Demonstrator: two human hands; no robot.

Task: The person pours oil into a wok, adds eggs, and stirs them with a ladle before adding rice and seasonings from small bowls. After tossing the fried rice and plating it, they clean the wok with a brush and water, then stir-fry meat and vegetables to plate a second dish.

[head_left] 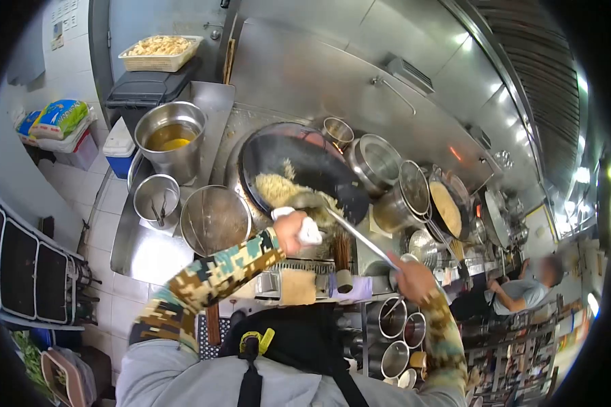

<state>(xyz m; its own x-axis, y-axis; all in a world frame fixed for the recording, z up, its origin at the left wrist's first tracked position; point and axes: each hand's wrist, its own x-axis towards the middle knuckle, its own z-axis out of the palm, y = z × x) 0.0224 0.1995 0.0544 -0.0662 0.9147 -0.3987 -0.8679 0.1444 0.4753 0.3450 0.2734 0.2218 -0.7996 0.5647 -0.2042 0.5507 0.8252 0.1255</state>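
Observation:
A large dark wok (327, 169) sits tilted on the stove, with yellowish fried rice (275, 189) along its near-left side and some grains in the air above. My left hand (289, 230) is closed around a folded white cloth (309, 233) at the wok's near edge; whatever is under the cloth is hidden. In my right hand (415, 279) is the long handle of a metal ladle (364, 239), whose bowl lies in the wok against the rice. A bamboo brush (343, 254) stands just below the wok, between my hands.
Left of the wok are a wide strainer pot (215, 220), a small pot with tongs (157, 201) and a tall pot of yellow liquid (171, 139). Steel pots (377, 163) and a second wok (446, 209) stand right. Another person (523, 292) is at far right.

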